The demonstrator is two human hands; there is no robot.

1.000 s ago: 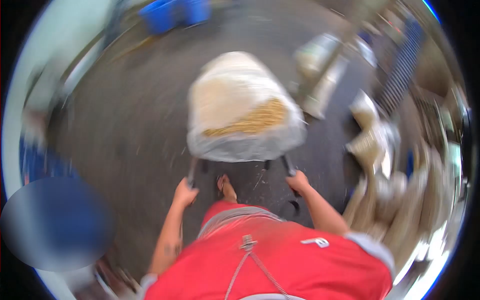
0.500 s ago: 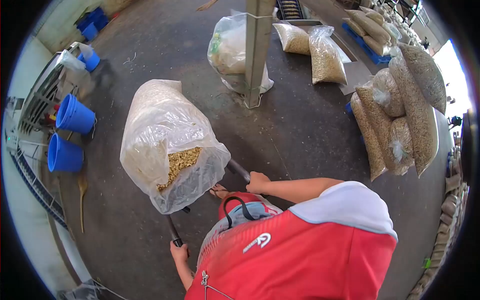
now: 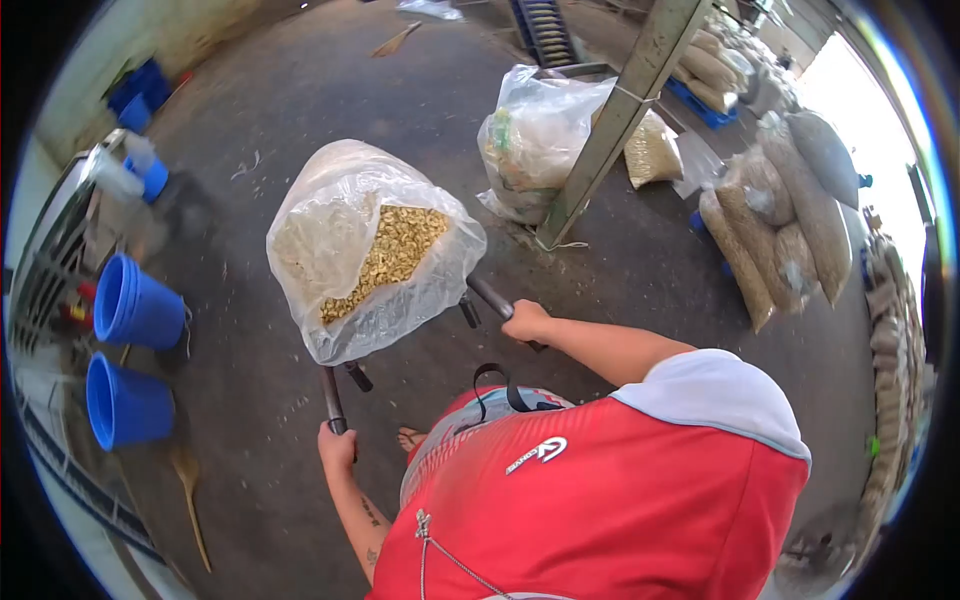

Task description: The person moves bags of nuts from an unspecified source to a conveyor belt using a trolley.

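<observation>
My left hand is closed around the dark left handle of what looks like a wheelbarrow. Its right handle is gripped by my right hand, with the arm stretched forward. Between and ahead of the handles lies a big clear plastic sack, tilted with its loose mouth toward me. Through the mouth show many yellow-brown nut-like pieces. The sack hides the barrow's body and wheel. Two short dark legs, one being the left leg, stick out below it.
Blue buckets and a wooden-handled broom are on the left. Ahead to the right, a metal post stands beside a clear bag. Filled sacks are piled on the right. Another broom lies far ahead.
The view has turned, and the post now leans in it. The buckets sit lower, and the post and clear bag have shifted right. More pieces show in the sack's mouth. Both hands keep their grip.
</observation>
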